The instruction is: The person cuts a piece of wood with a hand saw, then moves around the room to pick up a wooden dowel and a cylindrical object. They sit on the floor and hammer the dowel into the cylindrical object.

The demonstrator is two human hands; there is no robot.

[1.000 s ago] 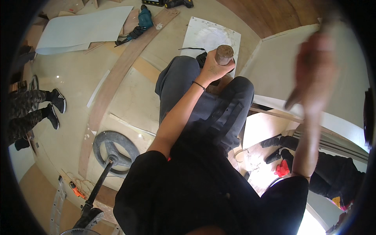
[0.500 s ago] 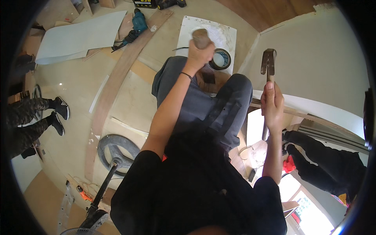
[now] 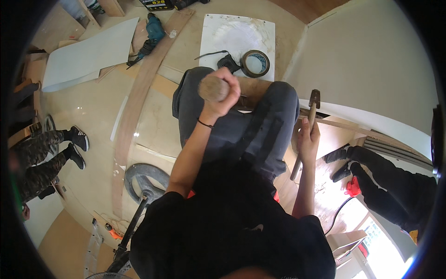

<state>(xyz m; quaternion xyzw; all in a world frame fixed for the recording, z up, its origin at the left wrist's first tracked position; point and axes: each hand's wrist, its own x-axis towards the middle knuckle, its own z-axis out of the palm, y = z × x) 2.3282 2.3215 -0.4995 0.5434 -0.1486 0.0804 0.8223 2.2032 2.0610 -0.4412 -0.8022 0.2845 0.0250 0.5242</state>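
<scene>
My left hand (image 3: 224, 98) is closed around a brown, round-ended piece (image 3: 213, 88) and holds it above my left thigh; motion blurs it and I cannot make out its kind. In my right hand (image 3: 308, 142) is a hammer (image 3: 312, 114), gripped by its wooden handle beside my right knee, with the dark metal head pointing up and away. Beyond my knees, a dark roll of tape (image 3: 245, 69) lies on a stained white board (image 3: 211, 28). Touching or close to the roll is a black object with a thin strap (image 3: 228, 63).
A teal power drill (image 3: 155, 30) lies at the far left near a white sheet (image 3: 88, 58) and a long wooden strip (image 3: 134, 111). A grey wheel-shaped base (image 3: 139, 176) stands beside my left elbow. People's legs show at left (image 3: 44, 144) and right (image 3: 385, 172). A pale wall rises at right.
My left hand has drawn back from over the white board toward my thigh, still holding the brown piece, uncovering the black object. My right hand and the hammer have moved lower and slightly left.
</scene>
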